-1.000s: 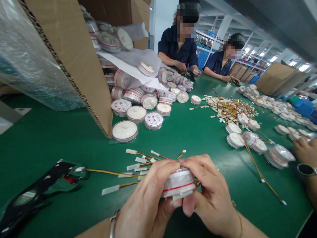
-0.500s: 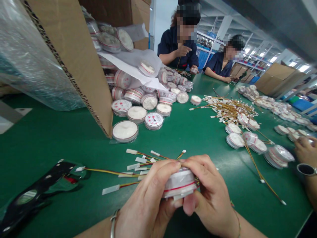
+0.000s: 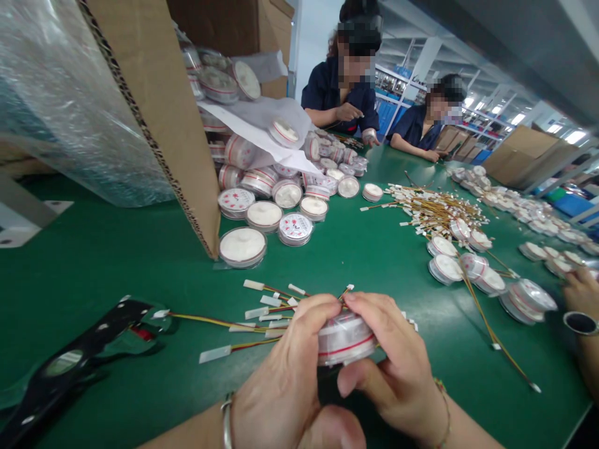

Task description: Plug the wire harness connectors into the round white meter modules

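Grasping a round, film-wrapped case [image 3: 346, 345] from opposite sides, the left hand [image 3: 292, 371] and the right hand [image 3: 397, 362] are holding it over a green worktop [image 3: 154, 259], near cables [image 3: 257, 313] with white tabs. Fingers are resting along the top and flanks, while both thumbs are hanging free below.

The case is likely weighing little; its shell is appearing fairly stiff, though perhaps liable to crack under a hard squeeze, and its glossy film is probably making it slippery. The red-banded side wall is offering the surest hold, with fingers set opposite one another and pressure kept off the flat faces.

Compared with half a second earlier, the left thumb is now swinging down and away from the underside, the right thumb is standing apart from it too, and the pale strip earlier jutting beneath the case is no longer showing.
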`<state>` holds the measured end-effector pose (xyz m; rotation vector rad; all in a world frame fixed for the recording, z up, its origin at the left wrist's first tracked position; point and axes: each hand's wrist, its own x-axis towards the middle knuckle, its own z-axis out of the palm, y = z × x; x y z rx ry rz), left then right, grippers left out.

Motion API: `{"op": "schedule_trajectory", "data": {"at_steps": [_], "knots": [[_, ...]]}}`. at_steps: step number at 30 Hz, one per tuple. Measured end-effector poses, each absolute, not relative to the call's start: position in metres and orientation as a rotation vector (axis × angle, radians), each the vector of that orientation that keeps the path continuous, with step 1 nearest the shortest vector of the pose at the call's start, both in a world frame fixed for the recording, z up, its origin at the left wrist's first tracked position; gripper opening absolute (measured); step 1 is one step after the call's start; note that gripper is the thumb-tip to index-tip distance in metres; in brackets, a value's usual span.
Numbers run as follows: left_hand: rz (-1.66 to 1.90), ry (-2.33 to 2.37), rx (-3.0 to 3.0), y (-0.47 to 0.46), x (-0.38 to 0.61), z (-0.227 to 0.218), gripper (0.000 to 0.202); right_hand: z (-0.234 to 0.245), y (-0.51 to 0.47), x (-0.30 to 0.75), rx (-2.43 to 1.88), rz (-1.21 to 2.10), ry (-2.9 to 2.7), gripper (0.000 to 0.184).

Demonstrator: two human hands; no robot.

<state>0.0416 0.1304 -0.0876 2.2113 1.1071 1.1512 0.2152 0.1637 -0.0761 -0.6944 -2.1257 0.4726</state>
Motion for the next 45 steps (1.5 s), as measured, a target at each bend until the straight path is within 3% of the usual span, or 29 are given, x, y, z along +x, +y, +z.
{"op": "schedule_trajectory", "data": {"at_steps": [6,16,22,26,29,33,38,45], "knots": [[1.188,1.162,2.236,0.124,0.047,-0.084,0.058,-0.078,0.155,0.208,-0.755,0.495,-2.043,0.038],[1.199,1.200,2.088,0.129,0.051,-0.085,0.052,-0.080,0.152,0.206,-0.813,0.549,-2.017,0.040],[1.247,1.235,1.827,0.132,0.055,-0.094,0.063,-0.087,0.205,0.226,-1.229,0.498,-1.984,0.042],[1.239,1.345,1.980,0.130,0.050,-0.101,0.051,-0.079,0.268,0.251,-1.518,0.414,-1.920,0.042],[1.270,1.300,2.048,0.129,0.046,-0.102,0.048,-0.065,0.294,0.253,-1.528,0.340,-1.933,0.034],[1.379,1.240,2.091,0.129,0.045,-0.102,0.045,-0.061,0.297,0.203,-1.427,0.282,-2.054,0.042],[1.507,1.230,2.061,0.123,0.041,-0.106,0.043,-0.087,0.288,0.098,-1.148,0.447,-2.279,0.069],[1.623,1.390,1.643,0.148,0.020,-0.095,0.032,-0.083,0.295,0.115,-1.174,0.800,-1.947,0.055]]}}
